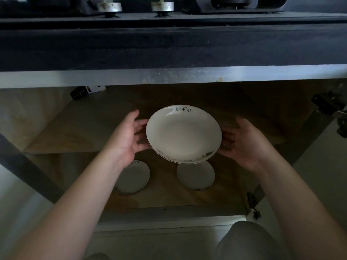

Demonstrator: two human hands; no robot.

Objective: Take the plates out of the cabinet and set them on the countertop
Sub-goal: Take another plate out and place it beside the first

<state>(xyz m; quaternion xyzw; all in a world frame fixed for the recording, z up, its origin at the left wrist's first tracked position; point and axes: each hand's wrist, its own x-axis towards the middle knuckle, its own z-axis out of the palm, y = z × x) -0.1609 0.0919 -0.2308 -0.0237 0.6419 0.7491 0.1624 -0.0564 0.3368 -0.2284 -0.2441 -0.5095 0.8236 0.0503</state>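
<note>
The left hand (127, 136) cups the left rim of a white plate (184, 134) marked "Life", its fingers (140, 126) curled against the edge. The plate hangs in the open cabinet (84, 126), over the wooden shelf. On the cabinet floor below lie two more plates, one left (135, 177), one right (196, 176). The right hand (244, 145) grips the opposite rim. Above runs the dark worktop (169, 51), carrying a stove (161, 8).
</note>
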